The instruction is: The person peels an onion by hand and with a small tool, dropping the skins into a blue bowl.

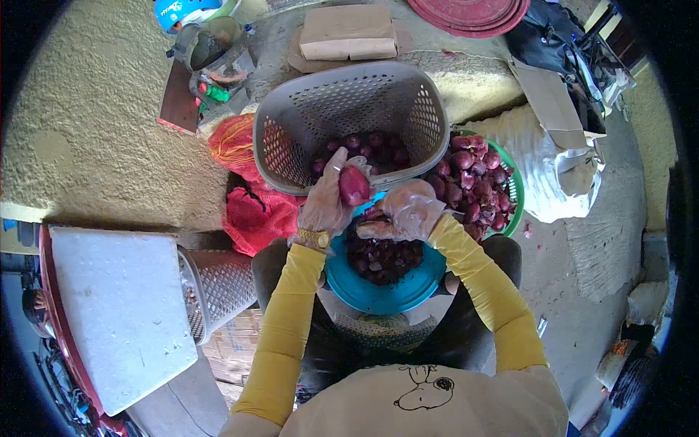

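Observation:
My left hand (324, 205), in a clear plastic glove, grips a peeled-looking red onion (354, 186) above the near rim of the grey basket (349, 91). Several red onions (375, 148) lie at the bottom of that basket. To the right of the left hand, my right hand (409, 211), gloved too, is over the blue basin (349, 290) with its fingers curled inward; what they hold, if anything, is hard to make out. Dark onion skins (382, 264) fill the basin between my legs. Close by on the right, a green basket (515, 191) is heaped with red onions (473, 178).
Red mesh sacks (258, 218) lie left of the grey basket. A white foam lid (120, 313) and a pale basket (226, 288) stand at left. Behind are a cardboard box (348, 33) and a red round lid (470, 14). A white sack (535, 164) lies at right.

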Demonstrator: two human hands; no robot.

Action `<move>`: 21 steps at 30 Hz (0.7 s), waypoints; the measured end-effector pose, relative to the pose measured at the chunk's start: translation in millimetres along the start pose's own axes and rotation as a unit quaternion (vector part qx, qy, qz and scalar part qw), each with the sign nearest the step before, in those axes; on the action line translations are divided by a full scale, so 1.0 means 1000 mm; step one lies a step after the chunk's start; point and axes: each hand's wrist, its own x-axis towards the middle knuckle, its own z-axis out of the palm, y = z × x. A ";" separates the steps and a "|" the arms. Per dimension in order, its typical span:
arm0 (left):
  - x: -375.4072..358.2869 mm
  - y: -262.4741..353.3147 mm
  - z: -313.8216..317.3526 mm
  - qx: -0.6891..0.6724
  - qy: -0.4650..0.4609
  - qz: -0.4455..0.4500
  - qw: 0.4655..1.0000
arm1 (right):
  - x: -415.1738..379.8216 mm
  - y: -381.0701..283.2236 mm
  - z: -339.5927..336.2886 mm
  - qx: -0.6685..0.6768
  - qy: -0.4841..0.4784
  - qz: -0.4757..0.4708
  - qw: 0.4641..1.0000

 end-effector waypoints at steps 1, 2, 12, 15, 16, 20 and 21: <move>-0.002 -0.001 -0.002 0.161 -0.008 0.103 0.982 | -0.001 0.000 0.005 0.024 0.037 -0.033 0.999; -0.004 -0.002 -0.003 0.316 -0.016 0.202 0.927 | -0.001 0.003 0.007 0.023 0.037 -0.033 0.999; -0.012 -0.005 -0.001 0.663 -0.095 0.341 0.660 | -0.001 0.008 0.005 -0.019 0.242 0.061 0.968; 0.001 -0.011 -0.018 0.624 -0.121 0.387 0.668 | 0.000 0.012 0.008 -0.036 0.228 0.078 0.970; 0.002 -0.010 -0.019 0.636 -0.123 0.401 0.648 | 0.000 0.012 0.008 -0.053 0.210 0.086 0.973; 0.021 -0.003 -0.038 0.089 -0.075 -0.007 0.993 | 0.000 0.011 0.005 -0.053 0.212 0.087 0.972; 0.014 -0.005 -0.030 0.089 -0.075 -0.007 0.993 | 0.001 0.012 0.006 -0.042 0.200 0.084 0.975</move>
